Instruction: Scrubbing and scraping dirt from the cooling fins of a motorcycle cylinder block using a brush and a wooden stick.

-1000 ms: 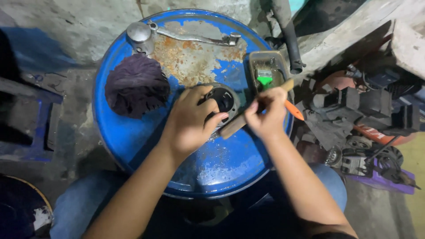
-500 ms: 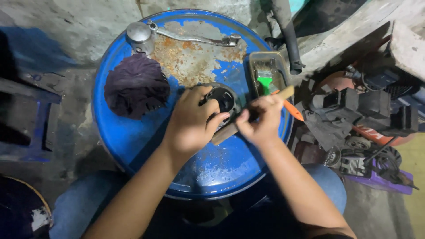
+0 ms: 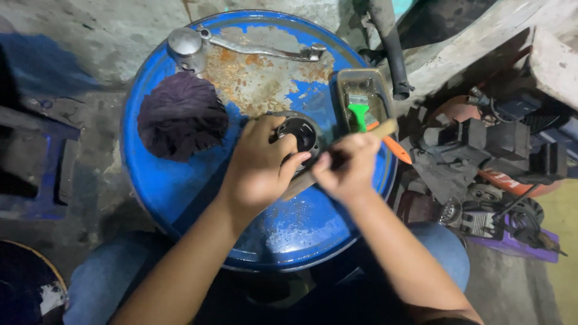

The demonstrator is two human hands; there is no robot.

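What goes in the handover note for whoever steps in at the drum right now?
Left hand: gripping the round dark metal part on top of the blue drum.
Right hand: closed around a wooden-handled tool, its working end hidden beside the part.
Nearby: green-handled brush lying in the small tray, dark rag on the left of the drum top, metal lever at the far edge.
Done: part is set on the drum and held.
Left: cannot tell how far the work on the part has got; the hands hide it.

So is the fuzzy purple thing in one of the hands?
No, the purple rag lies alone on the blue drum, apart from both hands.
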